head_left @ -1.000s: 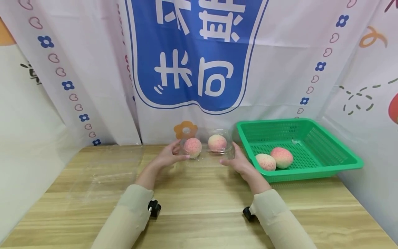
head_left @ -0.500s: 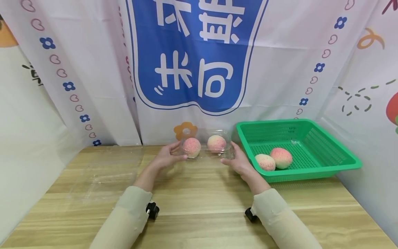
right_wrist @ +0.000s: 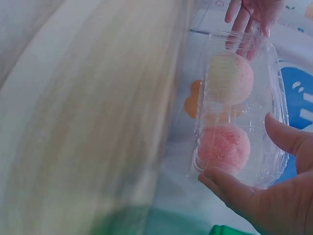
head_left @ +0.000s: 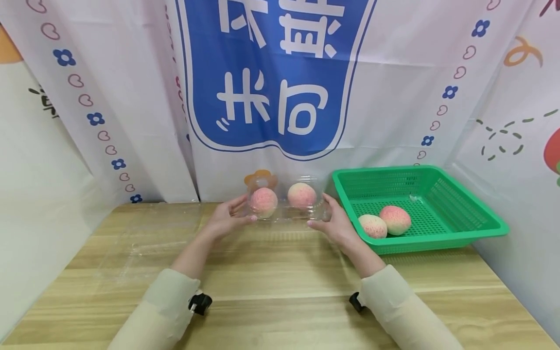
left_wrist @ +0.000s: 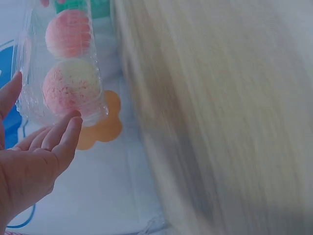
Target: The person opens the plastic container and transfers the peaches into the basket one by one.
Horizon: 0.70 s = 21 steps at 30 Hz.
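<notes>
A clear plastic clamshell box [head_left: 283, 210] is held between my two hands at the back of the table. Inside it sit two pink-and-cream peaches, a left peach [head_left: 264, 202] and a right peach [head_left: 302, 195]. My left hand [head_left: 226, 218] grips the box's left end, its thumb toward me. The opposite end is gripped by my right hand [head_left: 336, 224]. In the right wrist view the box [right_wrist: 263, 142] appears off the table, with the right thumb and fingers on either side of its end. The left wrist view shows the left fingertips against the other end.
To the right stands a green plastic basket [head_left: 446, 240] with two more peaches, a paler one [head_left: 373, 227] and a pinker one [head_left: 395, 220]. Clear plastic packaging [head_left: 150, 248] lies on the left of the wooden table [head_left: 280, 311]. A printed cloth [head_left: 385, 112] hangs behind.
Both hands have raised the box slightly and shifted it a little left, with its peaches inside. The basket and the packaging have stayed put.
</notes>
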Available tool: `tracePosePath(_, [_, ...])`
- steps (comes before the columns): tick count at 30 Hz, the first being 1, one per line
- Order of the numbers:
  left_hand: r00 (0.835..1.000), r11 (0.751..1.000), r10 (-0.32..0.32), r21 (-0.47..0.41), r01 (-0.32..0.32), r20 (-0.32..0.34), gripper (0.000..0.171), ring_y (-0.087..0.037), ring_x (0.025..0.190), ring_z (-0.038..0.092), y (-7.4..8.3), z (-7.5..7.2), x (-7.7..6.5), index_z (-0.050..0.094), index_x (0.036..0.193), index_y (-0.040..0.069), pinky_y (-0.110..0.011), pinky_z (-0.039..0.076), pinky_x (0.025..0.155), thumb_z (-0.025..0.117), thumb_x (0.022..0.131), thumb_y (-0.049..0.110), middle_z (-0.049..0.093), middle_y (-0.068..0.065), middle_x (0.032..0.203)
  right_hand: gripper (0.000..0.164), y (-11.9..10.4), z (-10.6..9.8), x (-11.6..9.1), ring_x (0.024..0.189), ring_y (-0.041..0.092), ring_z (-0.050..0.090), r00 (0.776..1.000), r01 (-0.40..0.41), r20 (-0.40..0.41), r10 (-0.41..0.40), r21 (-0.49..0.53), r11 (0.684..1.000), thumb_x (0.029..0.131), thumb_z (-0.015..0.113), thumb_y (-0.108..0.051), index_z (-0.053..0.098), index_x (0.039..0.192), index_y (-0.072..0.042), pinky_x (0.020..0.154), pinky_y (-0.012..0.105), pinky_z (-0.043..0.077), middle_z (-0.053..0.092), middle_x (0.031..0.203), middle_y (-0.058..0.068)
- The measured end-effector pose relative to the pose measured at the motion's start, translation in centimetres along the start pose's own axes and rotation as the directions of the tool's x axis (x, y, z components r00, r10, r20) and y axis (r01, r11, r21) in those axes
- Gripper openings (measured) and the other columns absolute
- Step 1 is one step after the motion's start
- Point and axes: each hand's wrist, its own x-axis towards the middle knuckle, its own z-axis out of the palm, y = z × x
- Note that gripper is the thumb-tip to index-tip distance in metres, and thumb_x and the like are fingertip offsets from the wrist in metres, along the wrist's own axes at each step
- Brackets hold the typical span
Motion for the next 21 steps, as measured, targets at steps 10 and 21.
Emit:
tracePosePath(10, [1.000,1.000,0.005,0.000,-0.005,-0.011,0.081,-0.036,0.146,0.034,1.1,-0.2,-3.2,0.024,0.157,0.006,-0.046,0.036,0.114,0.071,0.092,0.014,0.025,-0.015,0.163,0.091,-0.7,-0.9,-2.1,0.142,0.042,0.038,0.995,0.079,0.068,-0.077,-0.018,0.997,0.086,0.077,-0.011,0.020,0.157,-0.007,0.111,0.051,0.042,0.024,0.163,0.020])
tracePosePath(21, [0.998,0.998,-0.047,0.041,0.048,-0.029,0.083,-0.036,0.142,0.040,0.9,0.7,-5.9,0.025,0.156,0.005,-0.043,0.039,0.111,0.074,0.090,0.017,0.025,-0.016,0.162,0.089,0.1,-1.3,-4.1,0.136,0.044,0.047,0.986,0.108,0.132,-0.099,-0.062,0.992,0.085,0.079,-0.013,0.025,0.155,-0.003,0.103,0.048,0.049,0.037,0.155,0.026])
